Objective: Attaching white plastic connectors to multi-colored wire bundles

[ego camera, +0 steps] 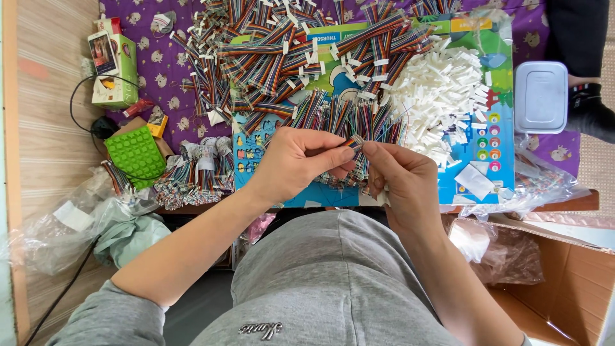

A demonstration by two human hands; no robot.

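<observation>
1. Right now my left hand (296,161) and right hand (403,179) meet over the work, fingertips pinched shut on the end of one short rainbow cable (354,142).
2. That cable sits between my thumbs and forefingers; a small pale piece shows at its tip, but I cannot tell whether it is seated.
3. Just beyond my fingers lies a row of bare cables (346,115), seemingly still waiting.
4. Beyond my right fingertips sits a heap of white connectors (442,90), still large.
5. Farther past my left fingers is a big pile of capped cables (269,51); bundles (192,176) lie left of my left wrist.
6. I judge plenty done, plenty left.
</observation>
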